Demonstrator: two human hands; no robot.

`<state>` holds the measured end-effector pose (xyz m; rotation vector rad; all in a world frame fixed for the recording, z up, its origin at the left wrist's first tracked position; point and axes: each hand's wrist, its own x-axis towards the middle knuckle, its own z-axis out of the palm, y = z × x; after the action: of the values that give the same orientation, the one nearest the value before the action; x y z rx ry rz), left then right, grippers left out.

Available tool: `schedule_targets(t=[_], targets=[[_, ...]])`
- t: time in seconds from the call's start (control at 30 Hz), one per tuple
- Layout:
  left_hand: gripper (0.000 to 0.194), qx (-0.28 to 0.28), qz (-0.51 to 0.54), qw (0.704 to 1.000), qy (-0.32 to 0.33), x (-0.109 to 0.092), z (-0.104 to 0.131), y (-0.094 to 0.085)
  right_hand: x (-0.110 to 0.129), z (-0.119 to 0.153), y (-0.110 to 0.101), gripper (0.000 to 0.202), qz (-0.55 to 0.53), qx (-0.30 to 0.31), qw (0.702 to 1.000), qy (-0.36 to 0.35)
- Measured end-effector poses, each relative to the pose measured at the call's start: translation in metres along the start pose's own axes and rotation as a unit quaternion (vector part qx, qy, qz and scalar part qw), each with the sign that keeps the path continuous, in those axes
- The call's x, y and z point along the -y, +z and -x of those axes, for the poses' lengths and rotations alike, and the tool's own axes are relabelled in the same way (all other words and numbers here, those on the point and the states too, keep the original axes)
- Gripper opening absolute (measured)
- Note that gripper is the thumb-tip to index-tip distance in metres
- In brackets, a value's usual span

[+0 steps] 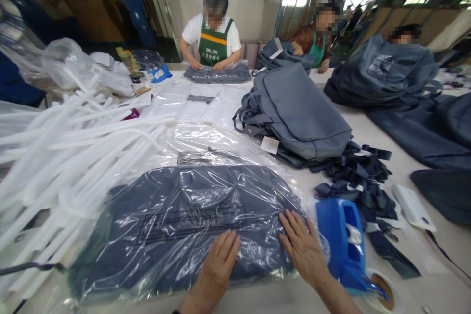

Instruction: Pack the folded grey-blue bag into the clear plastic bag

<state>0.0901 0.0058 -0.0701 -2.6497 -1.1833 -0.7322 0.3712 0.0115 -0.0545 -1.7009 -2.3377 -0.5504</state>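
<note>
From the head camera, both hands lay flat on a dark blue bag sealed in a clear plastic sleeve (184,225), which sat on the table (375,132) directly in front of the person. The left hand (217,265) pressed palm-down near the sleeve's 6 o'clock edge, fingers spread wide and gripping nothing; the right hand (302,245) rested just beside it at about 4 o'clock on the bag, likewise open and flat, apparently smoothing the film against the fabric. A blue tape dispenser (344,243) stood at 3 o'clock, close to the right hand and so within easy reach. White plastic strips (73,147) were heaped at 9 to 10 o'clock. A stack of grey bags (305,113) lay at 1 o'clock. At 12 o'clock, a co-worker in a green apron (213,39) pressed another bagged item.
</note>
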Motion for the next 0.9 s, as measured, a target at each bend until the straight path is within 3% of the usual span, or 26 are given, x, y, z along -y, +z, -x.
schedule_targets(t=[0.1, 0.2, 0.33, 0.43, 0.5, 0.6, 0.7, 0.77, 0.8, 0.9], targets=[[0.049, 0.063, 0.075, 0.991, 0.087, -0.007, -0.020, 0.006, 0.001, 0.001, 0.001, 0.042, -0.007, 0.005, 1.000, 0.011], [0.042, 0.129, 0.061, 0.984, 0.103, -0.010, -0.037, 0.010, -0.001, -0.001, 0.000, 0.043, -0.007, 0.002, 1.000, 0.000], [0.046, 0.149, 0.029, 0.982, 0.113, -0.008, -0.042, 0.014, -0.016, 0.002, -0.015, 0.042, 0.019, -0.018, 1.000, 0.014], [0.047, 0.143, 0.024, 0.983, 0.117, -0.005, -0.037, 0.017, -0.040, 0.020, -0.035, 0.037, 0.031, -0.065, 0.994, 0.086], [0.047, 0.135, 0.018, 0.984, 0.119, -0.005, -0.034, 0.018, -0.059, 0.040, -0.047, 0.043, 0.015, -0.080, 0.978, 0.190], [0.045, 0.113, 0.004, 0.987, 0.118, -0.005, -0.032, 0.020, -0.080, 0.073, -0.061, 0.073, -0.078, -0.027, 0.905, 0.417], [0.044, 0.093, -0.004, 0.989, 0.118, -0.004, -0.032, 0.022, -0.085, 0.092, -0.067, 0.072, -0.266, 0.034, 0.761, 0.591], [0.044, 0.081, -0.010, 0.990, 0.119, -0.004, -0.033, 0.023, -0.081, 0.094, -0.067, 0.061, -0.367, 0.030, 0.669, 0.646], [0.044, 0.076, -0.012, 0.990, 0.121, -0.004, -0.034, 0.023, -0.078, 0.093, -0.065, 0.057, -0.395, 0.018, 0.640, 0.659], [0.044, 0.071, -0.014, 0.989, 0.126, -0.003, -0.034, 0.022, -0.072, 0.088, -0.060, 0.053, -0.409, -0.017, 0.611, 0.677]])
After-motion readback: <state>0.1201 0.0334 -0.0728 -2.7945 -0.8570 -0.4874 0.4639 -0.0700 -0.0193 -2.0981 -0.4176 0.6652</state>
